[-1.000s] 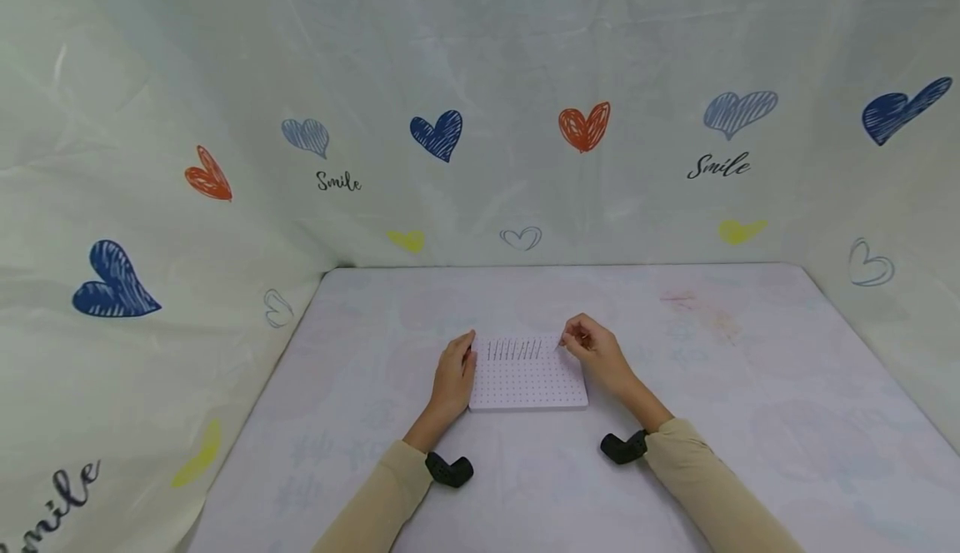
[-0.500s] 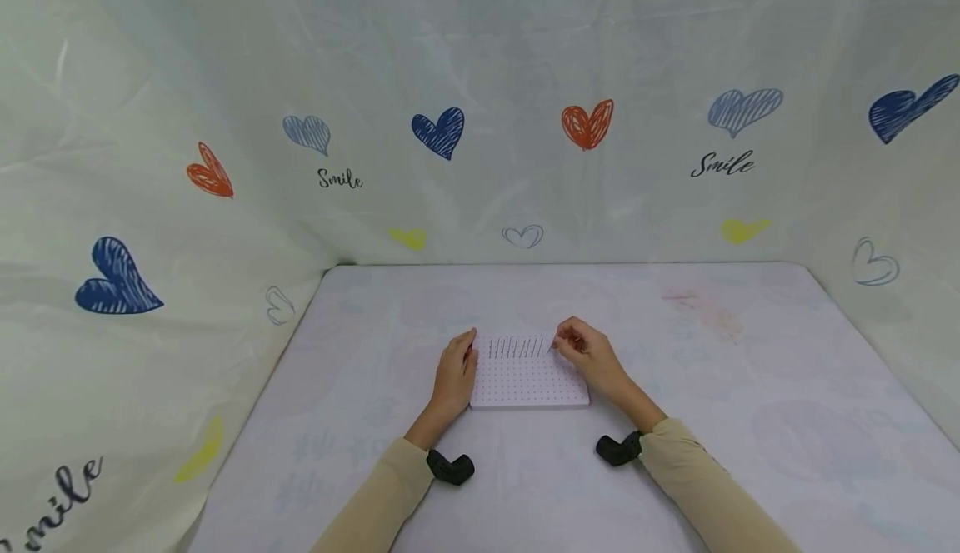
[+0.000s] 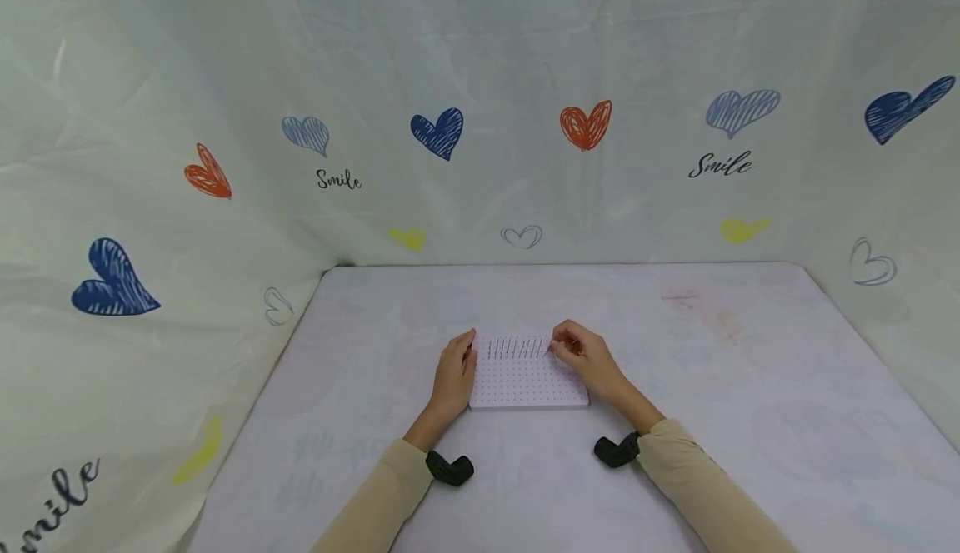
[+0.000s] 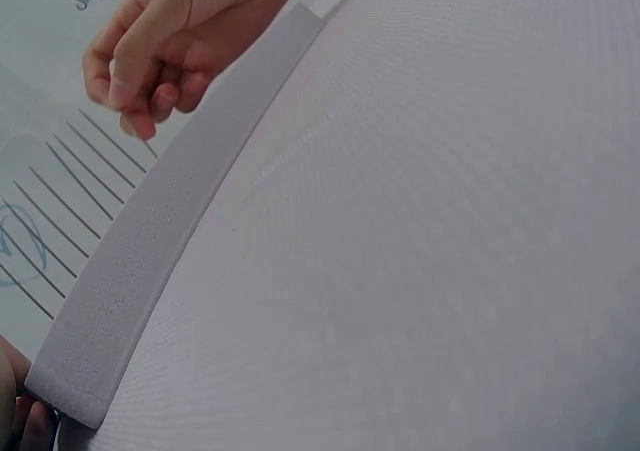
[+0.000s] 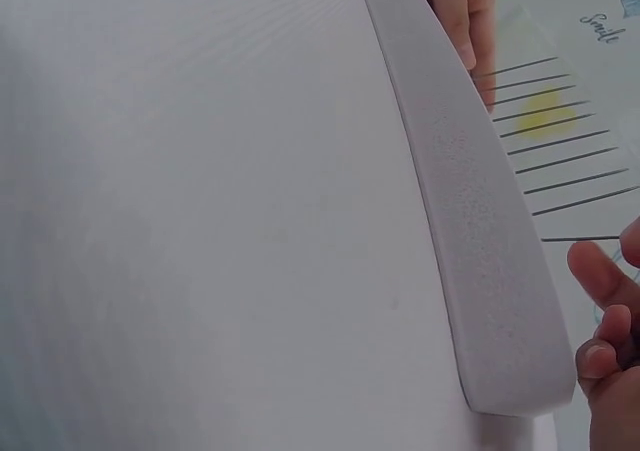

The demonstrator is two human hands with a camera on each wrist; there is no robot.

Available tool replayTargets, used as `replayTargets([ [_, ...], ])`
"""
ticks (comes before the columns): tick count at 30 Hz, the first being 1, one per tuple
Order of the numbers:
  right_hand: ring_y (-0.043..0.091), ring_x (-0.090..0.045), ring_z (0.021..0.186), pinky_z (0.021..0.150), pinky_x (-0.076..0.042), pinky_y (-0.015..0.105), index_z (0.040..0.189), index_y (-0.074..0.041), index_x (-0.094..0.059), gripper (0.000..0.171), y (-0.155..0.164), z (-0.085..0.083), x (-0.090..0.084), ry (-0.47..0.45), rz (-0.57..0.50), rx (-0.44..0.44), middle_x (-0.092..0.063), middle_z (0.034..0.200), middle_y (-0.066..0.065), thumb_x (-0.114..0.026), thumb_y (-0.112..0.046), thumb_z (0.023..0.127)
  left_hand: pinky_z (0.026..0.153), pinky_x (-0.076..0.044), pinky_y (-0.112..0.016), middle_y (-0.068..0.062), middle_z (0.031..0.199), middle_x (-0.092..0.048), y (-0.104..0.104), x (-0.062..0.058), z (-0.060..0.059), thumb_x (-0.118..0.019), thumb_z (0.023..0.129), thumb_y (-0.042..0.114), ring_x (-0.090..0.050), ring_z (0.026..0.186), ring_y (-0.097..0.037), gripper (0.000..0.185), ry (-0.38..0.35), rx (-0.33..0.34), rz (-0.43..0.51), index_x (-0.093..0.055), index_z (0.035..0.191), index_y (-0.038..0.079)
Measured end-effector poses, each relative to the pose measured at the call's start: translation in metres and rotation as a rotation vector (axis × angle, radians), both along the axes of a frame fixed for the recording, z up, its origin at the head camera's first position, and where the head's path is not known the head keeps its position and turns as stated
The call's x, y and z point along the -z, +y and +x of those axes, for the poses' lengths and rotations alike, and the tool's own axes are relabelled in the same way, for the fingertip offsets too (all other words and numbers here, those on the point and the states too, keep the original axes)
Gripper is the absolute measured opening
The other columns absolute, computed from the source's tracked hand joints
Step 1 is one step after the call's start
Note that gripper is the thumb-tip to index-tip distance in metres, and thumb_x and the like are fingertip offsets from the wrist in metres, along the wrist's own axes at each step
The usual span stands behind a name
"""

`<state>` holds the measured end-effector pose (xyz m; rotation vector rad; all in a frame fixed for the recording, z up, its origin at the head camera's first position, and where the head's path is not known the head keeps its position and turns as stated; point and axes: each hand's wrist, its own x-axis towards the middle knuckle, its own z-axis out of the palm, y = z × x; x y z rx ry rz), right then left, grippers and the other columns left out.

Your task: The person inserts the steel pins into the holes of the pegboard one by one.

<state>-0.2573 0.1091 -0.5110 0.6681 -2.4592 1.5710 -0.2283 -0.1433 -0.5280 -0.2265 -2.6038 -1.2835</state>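
A white pegboard (image 3: pixel 528 382) covered in small holes lies on the table. Across its far part stands a row of several thin dark pins (image 3: pixel 515 348), leaning slightly. My left hand (image 3: pixel 453 374) grips the board's left edge; in the left wrist view its fingers (image 4: pixel 36 427) show at the board's corner. At the right end of the row, my right hand (image 3: pixel 587 359) pinches the top of another thin dark pin (image 5: pixel 580 239) between thumb and index finger. That pin's lower end is right at the board's surface, hidden behind the board's raised side in both wrist views.
The board stands on a wide white table (image 3: pixel 525 486). A white sheet (image 3: pixel 480 53) printed with hearts and "Smile" hangs behind and along the sides. Each wrist carries a black camera mount (image 3: pixel 450 470).
My right hand has moved left and slightly nearer with the pin, from beyond the row's end to right beside it. My left hand keeps its hold on the board's left edge.
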Motion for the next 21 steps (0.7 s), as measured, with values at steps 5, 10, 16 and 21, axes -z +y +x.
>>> replayTargets([
  [5, 0.015, -0.050, 0.075, 0.064, -0.042, 0.023, 0.097, -0.007, -0.062, 0.004, -0.0010, 0.0004, -0.0003, -0.009, 0.023, -0.010, -0.059, 0.085, -0.001, -0.065, -0.005, 0.096, 0.108, -0.038, -0.050, -0.022, 0.144, -0.047, -0.0008, -0.0001, 0.0004, -0.046, 0.105, 0.006, -0.044, 0.132, -0.038, 0.042, 0.005, 0.004, 0.000, -0.044, 0.146, -0.005],
  [10, 0.014, -0.050, 0.074, 0.063, -0.041, 0.023, 0.096, -0.007, -0.063, 0.004, -0.0018, 0.0004, -0.0009, 0.020, 0.039, -0.019, -0.058, 0.084, -0.002, -0.065, -0.003, 0.095, 0.108, -0.038, -0.050, -0.022, 0.144, -0.047, -0.0012, 0.0001, 0.0005, -0.046, 0.105, 0.007, -0.044, 0.132, -0.038, 0.042, 0.003, 0.001, 0.003, -0.044, 0.146, -0.005],
  [16, 0.013, -0.049, 0.074, 0.064, -0.041, 0.024, 0.097, -0.005, -0.064, 0.003, -0.0027, 0.0004, -0.0018, 0.052, 0.075, -0.040, -0.059, 0.085, -0.002, -0.066, -0.003, 0.095, 0.106, -0.039, -0.052, -0.024, 0.143, -0.048, -0.0013, 0.0002, 0.0013, -0.046, 0.105, 0.004, -0.045, 0.130, -0.039, 0.042, 0.023, 0.008, 0.002, -0.045, 0.145, -0.006],
  [21, 0.015, -0.050, 0.075, 0.064, -0.042, 0.025, 0.099, -0.006, -0.065, 0.004, -0.0019, -0.0006, -0.0012, 0.036, 0.109, -0.049, -0.058, 0.084, -0.003, -0.065, -0.009, 0.097, 0.105, -0.039, -0.052, -0.024, 0.141, -0.049, -0.0013, 0.0011, 0.0005, -0.047, 0.104, 0.002, -0.046, 0.128, -0.039, 0.042, 0.034, 0.014, 0.016, -0.045, 0.144, -0.007],
])
